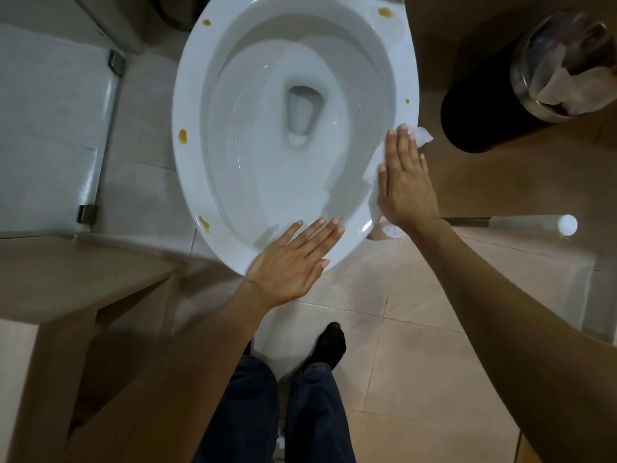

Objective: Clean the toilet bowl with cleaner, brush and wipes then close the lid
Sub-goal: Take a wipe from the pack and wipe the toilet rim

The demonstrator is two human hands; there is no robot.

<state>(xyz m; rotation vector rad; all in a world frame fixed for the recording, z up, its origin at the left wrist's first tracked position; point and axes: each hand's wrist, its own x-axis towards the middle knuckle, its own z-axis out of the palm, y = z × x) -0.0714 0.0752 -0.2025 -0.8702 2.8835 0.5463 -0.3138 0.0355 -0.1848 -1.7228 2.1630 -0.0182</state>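
The white toilet bowl [187, 168] fills the upper middle of the head view, open, with several yellow-brown stains [183, 136] on its rim. My right hand [404, 182] lies flat on the bowl's right rim, pressing a white wipe [422, 135] that sticks out past the fingertips and beside the thumb. My left hand [290, 259] rests flat on the near rim, fingers apart, holding nothing. A brush handle [531, 224], white with a dark shaft, lies out to the right behind my right wrist; its head is hidden.
A dark round waste bin [474, 118] with a metal rim and crumpled paper inside stands right of the bowl. A glass panel with metal clips [87, 213] runs along the left. A wooden ledge [66, 279] sits at lower left. My legs and dark-socked foot [329, 345] stand on beige tiles.
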